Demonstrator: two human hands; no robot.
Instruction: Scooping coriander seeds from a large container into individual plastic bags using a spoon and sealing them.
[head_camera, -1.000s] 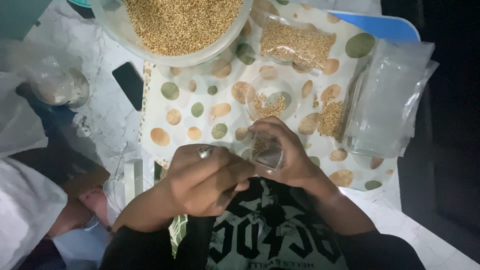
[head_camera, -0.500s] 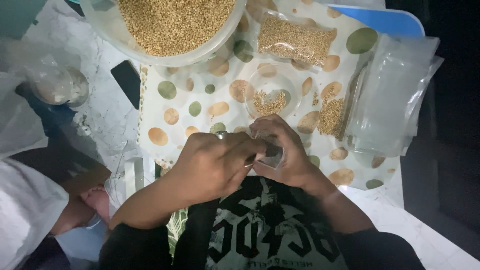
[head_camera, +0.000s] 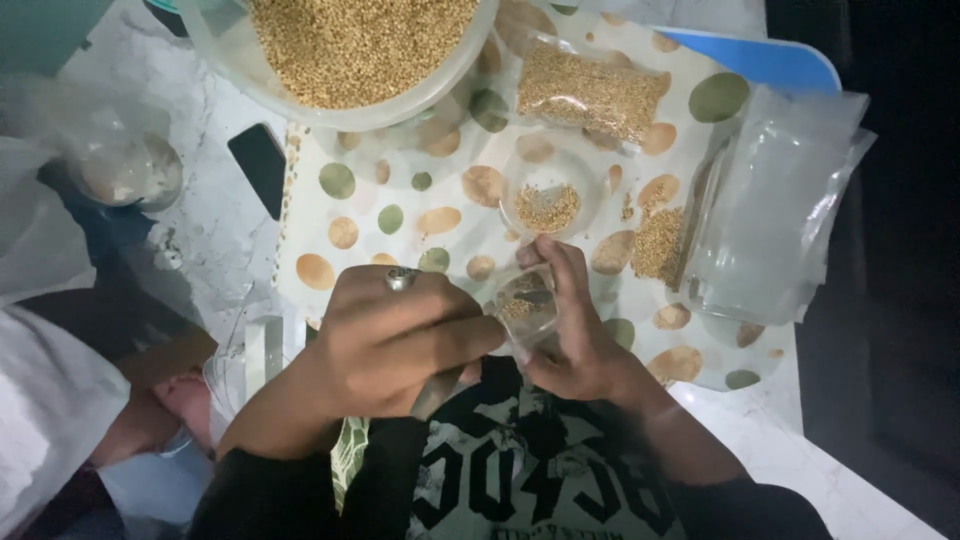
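My right hand (head_camera: 575, 325) holds a small clear plastic bag (head_camera: 525, 310) with some golden grain in it, just in front of my chest. My left hand (head_camera: 400, 335), with a ring on one finger, grips the handle of a spoon (head_camera: 440, 390) whose bowl reaches into the bag's mouth. Just beyond the hands sits a small clear cup (head_camera: 548, 200) holding a little grain. A large clear bowl (head_camera: 230, 55) full of the same grain stands at the far left of the spotted mat (head_camera: 400, 220).
A filled, sealed bag of grain (head_camera: 590, 90) lies at the far side, and loose grain (head_camera: 655, 245) is spilled beside a stack of empty clear bags (head_camera: 780, 215) on the right. A dark phone (head_camera: 258, 165) lies left of the mat. Another person's white sleeve (head_camera: 45, 400) is at the lower left.
Both hands have stayed together over the small bag; the view has shifted slightly, and the spoon's bowl now sits in the bag's opening.
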